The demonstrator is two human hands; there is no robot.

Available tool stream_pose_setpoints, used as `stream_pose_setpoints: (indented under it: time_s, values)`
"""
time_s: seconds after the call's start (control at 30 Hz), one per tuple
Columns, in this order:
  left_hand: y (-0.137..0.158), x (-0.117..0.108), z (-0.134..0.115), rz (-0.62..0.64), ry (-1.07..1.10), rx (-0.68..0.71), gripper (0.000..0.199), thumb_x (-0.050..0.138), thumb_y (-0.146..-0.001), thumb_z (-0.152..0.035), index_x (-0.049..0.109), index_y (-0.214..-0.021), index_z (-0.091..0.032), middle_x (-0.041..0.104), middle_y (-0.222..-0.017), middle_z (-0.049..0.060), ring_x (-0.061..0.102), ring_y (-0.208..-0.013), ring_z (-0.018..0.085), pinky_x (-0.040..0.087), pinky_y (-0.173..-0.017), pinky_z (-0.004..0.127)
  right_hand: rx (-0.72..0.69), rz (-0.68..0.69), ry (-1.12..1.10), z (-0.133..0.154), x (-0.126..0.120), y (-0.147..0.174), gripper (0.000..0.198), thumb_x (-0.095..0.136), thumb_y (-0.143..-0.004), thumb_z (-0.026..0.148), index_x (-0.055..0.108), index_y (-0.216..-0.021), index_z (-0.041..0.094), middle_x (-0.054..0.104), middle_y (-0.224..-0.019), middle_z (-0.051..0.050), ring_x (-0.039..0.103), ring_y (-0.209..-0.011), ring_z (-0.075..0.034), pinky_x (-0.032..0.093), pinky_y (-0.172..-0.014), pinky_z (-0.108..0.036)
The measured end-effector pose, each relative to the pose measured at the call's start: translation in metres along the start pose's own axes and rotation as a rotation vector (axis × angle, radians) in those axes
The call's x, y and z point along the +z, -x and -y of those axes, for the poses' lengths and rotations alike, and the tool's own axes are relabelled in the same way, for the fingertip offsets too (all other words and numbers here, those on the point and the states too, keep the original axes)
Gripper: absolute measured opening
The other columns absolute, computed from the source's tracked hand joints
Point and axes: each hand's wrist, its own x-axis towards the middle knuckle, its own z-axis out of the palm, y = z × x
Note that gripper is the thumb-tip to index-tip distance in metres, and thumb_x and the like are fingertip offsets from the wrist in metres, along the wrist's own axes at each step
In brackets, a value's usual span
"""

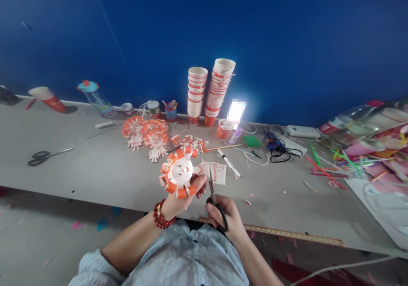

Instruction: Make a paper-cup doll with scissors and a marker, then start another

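Observation:
My left hand (198, 186) grips a paper-cup doll (182, 170) with a drawn face and a ring of curled orange strips. From its head a white paper piece (218, 173) reaches to the right, with a dress and legs drawn in red and black. In my right hand (228, 218) is a pair of black-handled scissors (212, 190), pointing away from me. Its blades lie at the paper beside the drawn dress, close to my left fingertips. Whether the blades are apart is too small to tell.
Finished-looking paper dolls (145, 133) and orange-white scraps (191, 143) lie behind my hands. Two tall paper-cup stacks (197, 94) stand by the blue wall. Another pair of scissors (47, 155) is at left, a marker (228, 162) near the paper, and a cluttered pile (376, 154) at right.

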Motion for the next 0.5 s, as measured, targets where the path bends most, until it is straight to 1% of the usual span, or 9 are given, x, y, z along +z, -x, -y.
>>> stream_pose_setpoints:
  time_s: [0.17,0.37,0.5]
  values:
    - [0.0006,-0.0013,-0.0017,-0.02,0.016,-0.046,0.034,0.053,-0.089,-0.039,0.055,-0.063,-0.018,0.058,-0.06,0.0,0.051,-0.051,0.01,0.046,-0.052,0.023,-0.005,-0.02,0.042,-0.0012,-0.0008,-0.0004,0.053,0.06,-0.077,0.065,0.042,-0.054,0.02,0.036,-0.041,0.006,0.028,-0.039,-0.007,0.018,-0.04,-0.022]
    - [0.0016,-0.003,-0.0018,-0.015,0.017,-0.045,0.034,0.053,-0.089,-0.041,0.056,-0.064,-0.018,0.059,-0.061,-0.001,0.052,-0.052,0.01,0.046,-0.053,0.023,-0.036,-0.041,0.11,-0.0051,-0.0026,-0.0019,0.05,0.059,-0.08,0.06,0.041,-0.054,0.02,0.036,-0.043,0.006,0.03,-0.041,-0.007,0.018,-0.042,-0.023]
    - [0.0016,-0.0015,-0.0004,-0.017,0.016,-0.042,0.034,0.053,-0.089,-0.042,0.056,-0.065,-0.018,0.059,-0.062,-0.001,0.053,-0.053,0.01,0.046,-0.054,0.023,-0.019,-0.043,0.069,-0.0052,-0.0006,-0.003,0.049,0.064,-0.077,0.057,0.042,-0.054,0.02,0.037,-0.042,0.006,0.03,-0.04,-0.007,0.019,-0.041,-0.022]
